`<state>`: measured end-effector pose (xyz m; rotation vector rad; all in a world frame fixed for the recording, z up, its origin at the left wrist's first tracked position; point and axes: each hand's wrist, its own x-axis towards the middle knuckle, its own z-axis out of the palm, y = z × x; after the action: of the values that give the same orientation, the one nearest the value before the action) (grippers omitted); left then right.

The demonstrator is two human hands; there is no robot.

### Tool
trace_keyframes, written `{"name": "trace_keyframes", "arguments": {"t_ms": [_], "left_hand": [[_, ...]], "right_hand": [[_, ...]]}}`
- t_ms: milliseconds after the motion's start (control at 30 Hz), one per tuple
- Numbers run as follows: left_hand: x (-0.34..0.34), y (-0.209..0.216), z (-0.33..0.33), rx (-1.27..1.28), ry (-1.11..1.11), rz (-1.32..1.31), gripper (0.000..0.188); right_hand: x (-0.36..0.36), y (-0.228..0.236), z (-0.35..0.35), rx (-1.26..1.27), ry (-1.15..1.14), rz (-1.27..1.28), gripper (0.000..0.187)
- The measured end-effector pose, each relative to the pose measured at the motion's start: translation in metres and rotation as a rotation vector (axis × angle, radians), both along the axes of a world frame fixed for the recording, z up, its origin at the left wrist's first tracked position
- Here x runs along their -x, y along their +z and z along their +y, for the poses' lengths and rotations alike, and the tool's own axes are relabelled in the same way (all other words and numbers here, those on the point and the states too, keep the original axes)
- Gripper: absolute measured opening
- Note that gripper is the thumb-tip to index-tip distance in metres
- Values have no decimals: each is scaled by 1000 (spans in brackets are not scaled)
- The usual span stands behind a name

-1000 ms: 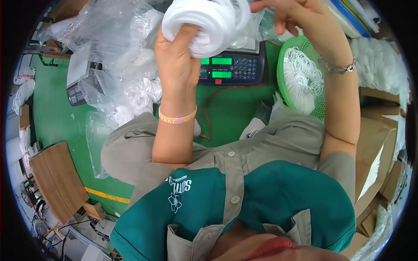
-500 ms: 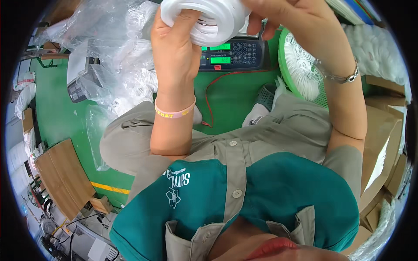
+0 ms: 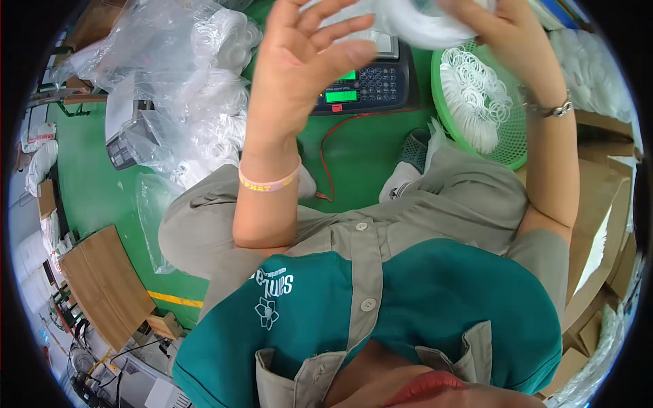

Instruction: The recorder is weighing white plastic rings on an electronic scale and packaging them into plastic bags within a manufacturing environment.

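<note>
My left hand (image 3: 299, 75) is raised in front of a digital scale (image 3: 377, 88), palm turned inward, its fingers spread and nothing held. To the right, my right hand (image 3: 500, 27) grips a bundle of white rings (image 3: 432, 30) near the top edge of the picture. Motion blurs the bundle, and its upper part is cut off. It hangs above the far side of a green basket (image 3: 520, 153), apart from my left hand. Inside the basket lie many loose white rings (image 3: 476, 102). The scale's platform is partly hidden behind my left hand and the bundle.
Clear plastic bags (image 3: 218, 95) packed with white rings stand on the green floor (image 3: 81, 170) at the left. A flat cardboard piece (image 3: 109, 285) lies farther left. Cardboard boxes (image 3: 598, 204) crowd the right side. A red cord (image 3: 322, 149) runs from the scale between my feet.
My left hand has let go of the white rings and its fingers have spread. My right hand has carried the bundle rightward, from over the scale toward the green basket.
</note>
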<state>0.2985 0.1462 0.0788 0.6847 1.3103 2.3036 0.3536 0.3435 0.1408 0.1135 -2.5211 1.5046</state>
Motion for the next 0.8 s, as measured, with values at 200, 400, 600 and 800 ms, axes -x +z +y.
{"name": "trace_keyframes", "arguments": {"t_ms": [200,400,600,800], "left_hand": [[33,-17,-18,-64,165,-52,46],[45,-22,-20,-46,313,-1,30],[42,-27,-5,54,322,27,28],[56,-35,25,1057,252,859,98]], "right_hand": [[-30,-118,185,-455,-464,-425,32],[-109,-243,228,-845,-839,-749,42],[-142,-281,225,-926,-980,-854,32],[-152,-286,232,-756,-1055,-795,37]]}}
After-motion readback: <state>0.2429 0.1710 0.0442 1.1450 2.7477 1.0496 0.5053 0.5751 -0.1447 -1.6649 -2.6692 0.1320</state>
